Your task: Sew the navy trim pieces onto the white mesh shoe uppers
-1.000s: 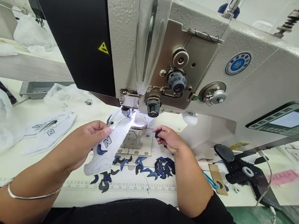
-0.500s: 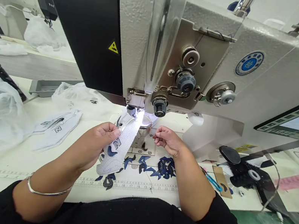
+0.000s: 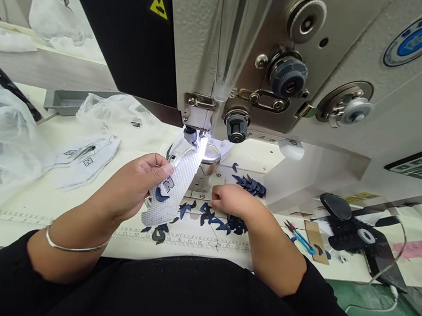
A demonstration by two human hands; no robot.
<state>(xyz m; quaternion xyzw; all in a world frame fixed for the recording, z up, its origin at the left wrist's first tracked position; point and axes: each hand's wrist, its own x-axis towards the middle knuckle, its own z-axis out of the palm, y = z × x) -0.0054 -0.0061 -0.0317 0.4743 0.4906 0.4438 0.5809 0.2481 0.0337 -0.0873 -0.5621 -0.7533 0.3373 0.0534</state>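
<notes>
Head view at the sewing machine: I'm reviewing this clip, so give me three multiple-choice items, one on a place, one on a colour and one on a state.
1. Where is the white mesh panel marked with an N?
A) In the left hand, its upper end by the presser foot
B) Inside a plastic bag
C) Flat on the ruler

2. What colour are the cut pieces spread on the table in front of the machine?
A) Red
B) Yellow
C) Navy blue

3. How is the right hand placed?
A) Gripping the panel
B) Lowered by the machine's metal plate, above the cut pieces
C) Holding a pair of snips

Answers:
1. A, the left hand pinches the panel up off the table.
2. C, the pieces show dark blue.
3. B, the hand sits beside the plate, apart from the panel.
</notes>
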